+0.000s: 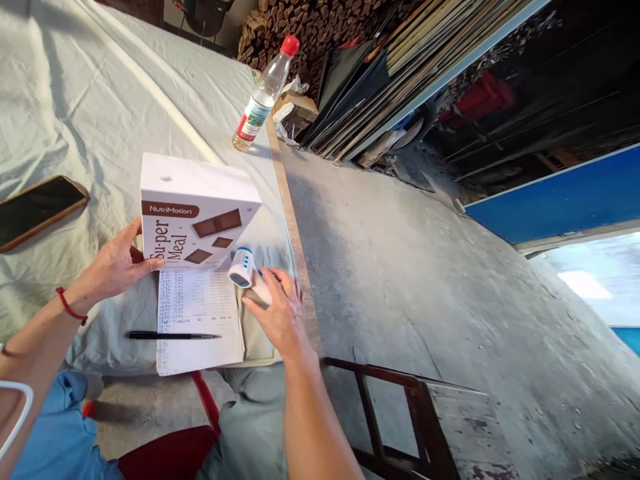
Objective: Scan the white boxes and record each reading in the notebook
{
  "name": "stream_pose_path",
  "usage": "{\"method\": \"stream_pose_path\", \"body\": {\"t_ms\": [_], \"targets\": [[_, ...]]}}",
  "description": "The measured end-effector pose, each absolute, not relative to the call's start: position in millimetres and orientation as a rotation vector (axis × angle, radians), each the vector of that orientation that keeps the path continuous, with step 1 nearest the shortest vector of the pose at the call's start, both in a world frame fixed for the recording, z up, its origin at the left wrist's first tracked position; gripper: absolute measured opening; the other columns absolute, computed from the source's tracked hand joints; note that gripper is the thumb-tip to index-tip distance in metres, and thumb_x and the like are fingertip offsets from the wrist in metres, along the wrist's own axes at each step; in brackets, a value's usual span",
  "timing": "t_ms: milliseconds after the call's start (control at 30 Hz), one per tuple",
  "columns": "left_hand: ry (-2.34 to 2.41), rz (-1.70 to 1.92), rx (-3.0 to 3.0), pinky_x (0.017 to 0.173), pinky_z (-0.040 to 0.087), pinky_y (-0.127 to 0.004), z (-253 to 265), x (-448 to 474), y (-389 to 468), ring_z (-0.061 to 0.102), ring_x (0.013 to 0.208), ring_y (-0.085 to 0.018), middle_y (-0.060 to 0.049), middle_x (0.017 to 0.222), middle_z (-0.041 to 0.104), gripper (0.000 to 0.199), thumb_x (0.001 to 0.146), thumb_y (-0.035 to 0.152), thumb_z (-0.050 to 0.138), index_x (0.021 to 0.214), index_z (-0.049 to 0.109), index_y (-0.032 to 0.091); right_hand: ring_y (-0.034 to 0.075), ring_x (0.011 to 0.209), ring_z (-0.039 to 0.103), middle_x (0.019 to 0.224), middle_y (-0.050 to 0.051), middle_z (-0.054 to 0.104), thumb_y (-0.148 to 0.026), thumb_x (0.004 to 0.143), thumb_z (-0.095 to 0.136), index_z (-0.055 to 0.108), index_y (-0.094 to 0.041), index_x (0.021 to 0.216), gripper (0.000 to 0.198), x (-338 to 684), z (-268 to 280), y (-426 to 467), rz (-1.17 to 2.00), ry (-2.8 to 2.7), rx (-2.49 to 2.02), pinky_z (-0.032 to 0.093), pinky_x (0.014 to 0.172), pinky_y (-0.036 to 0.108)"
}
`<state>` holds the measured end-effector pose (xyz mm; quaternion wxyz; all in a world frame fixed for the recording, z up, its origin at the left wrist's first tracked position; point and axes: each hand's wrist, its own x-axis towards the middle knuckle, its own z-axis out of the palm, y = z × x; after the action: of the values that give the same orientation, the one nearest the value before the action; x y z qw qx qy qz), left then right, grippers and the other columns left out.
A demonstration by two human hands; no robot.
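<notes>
My left hand [120, 257] is closed on the lower left edge of a white box [200, 233] printed "NutriMotion Su-per Meal" with brown bars, its thumb on the front face. The box stands on the cloth-covered table, at the far end of a printed sheet of paper [200, 353]. In my right hand [283, 310], by the table's right edge, is a white and blue handheld infrared thermometer [243, 270], its small display facing me and its head close to the box's right side. Fingers partly hide its handle. A black pen [173, 335] lies across the paper.
A phone [43, 210] lies on the cloth at left. A bottle with a red cap [255, 110] stands near the table's far right edge [293, 220]. Beyond are stacked firewood [320, 27] and leaning boards [410, 60]. A dark wooden chair [415, 413] stands at lower right.
</notes>
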<state>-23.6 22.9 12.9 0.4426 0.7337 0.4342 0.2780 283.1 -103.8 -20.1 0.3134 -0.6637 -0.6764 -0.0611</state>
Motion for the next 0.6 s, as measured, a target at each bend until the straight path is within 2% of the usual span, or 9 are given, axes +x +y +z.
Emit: {"method": "stream_pose_path", "body": {"t_ms": [67,167,233,300,367,433,500,600], "targets": [[1.135,0.675,1.911,0.07,0.06,-0.037,15.9,-23.5,21.1,0.07,0.074,-0.022,-0.011,0.12,0.066,0.061,0.086,0.056,0.066,0.135,0.049,0.024,0.022,0.089,0.061,0.101,0.008,0.065,-0.026,0.091,0.065,0.071,-0.022,0.109,0.019,265.4,-12.4,-112.0,-0.191,-1.903,-1.596,0.047,0.083,0.039],[1.295,0.645,2.023,0.073,0.056,-0.037,23.0,-20.7,15.4,0.065,0.067,-0.017,-0.011,0.119,0.063,0.052,0.086,0.053,0.065,0.125,0.054,0.019,0.018,0.077,0.059,0.083,0.002,0.063,-0.021,0.093,0.066,0.071,-0.022,0.096,0.006,234.4,0.8,-122.8,0.073,-2.235,-1.338,0.045,0.074,0.033],[1.409,0.563,2.037,0.073,0.053,-0.038,26.5,-19.4,11.3,0.065,0.071,-0.02,-0.012,0.114,0.064,0.049,0.087,0.053,0.063,0.118,0.055,0.016,0.016,0.072,0.058,0.077,0.001,0.062,-0.018,0.093,0.066,0.07,-0.02,0.089,0.006,222.0,5.3,-126.7,0.157,-2.382,-1.307,0.042,0.07,0.032],[1.482,0.426,2.045,0.071,0.049,-0.038,28.1,-19.9,7.8,0.065,0.074,-0.024,-0.01,0.097,0.068,0.04,0.087,0.052,0.06,0.105,0.058,0.017,0.015,0.068,0.057,0.074,0.0,0.061,-0.013,0.093,0.063,0.067,-0.019,0.083,0.012,219.9,5.5,-127.4,0.21,-2.437,-1.3,0.041,0.068,0.03],[1.507,0.302,2.068,0.065,0.044,-0.036,28.0,-22.2,4.5,0.062,0.069,-0.024,-0.006,0.077,0.066,0.029,0.086,0.049,0.059,0.085,0.057,0.02,0.012,0.061,0.055,0.068,-0.003,0.059,-0.01,0.091,0.058,0.065,-0.019,0.081,0.015,225.1,2.9,-125.6,0.355,-2.373,-1.279,0.04,0.064,0.027],[1.485,0.242,2.096,0.059,0.038,-0.032,27.0,-25.0,0.6,0.058,0.061,-0.021,-0.002,0.065,0.062,0.028,0.083,0.045,0.061,0.071,0.052,0.022,0.01,0.054,0.052,0.063,-0.005,0.058,-0.01,0.087,0.056,0.063,-0.02,0.079,0.014,230.4,-1.2,-123.2,0.535,-2.18,-1.258,0.04,0.058,0.024],[1.366,0.2,2.12,0.055,0.035,-0.029,25.6,-26.3,-4.8,0.054,0.056,-0.017,0.0,0.06,0.059,0.026,0.08,0.042,0.063,0.068,0.052,0.022,0.01,0.052,0.052,0.061,-0.005,0.058,-0.011,0.081,0.057,0.06,-0.021,0.076,0.011,229.2,-5.7,-122.0,0.671,-1.913,-1.258,0.041,0.053,0.023],[1.044,0.09,2.187,0.054,0.035,-0.027,22.6,-22.7,-15.8,0.055,0.054,-0.015,0.003,0.06,0.061,0.016,0.08,0.038,0.065,0.08,0.063,0.022,0.011,0.053,0.056,0.066,-0.003,0.062,-0.014,0.078,0.057,0.057,-0.022,0.076,0.008,212.7,-11.6,-123.9,0.825,-1.554,-1.223,0.045,0.051,0.022]]}}
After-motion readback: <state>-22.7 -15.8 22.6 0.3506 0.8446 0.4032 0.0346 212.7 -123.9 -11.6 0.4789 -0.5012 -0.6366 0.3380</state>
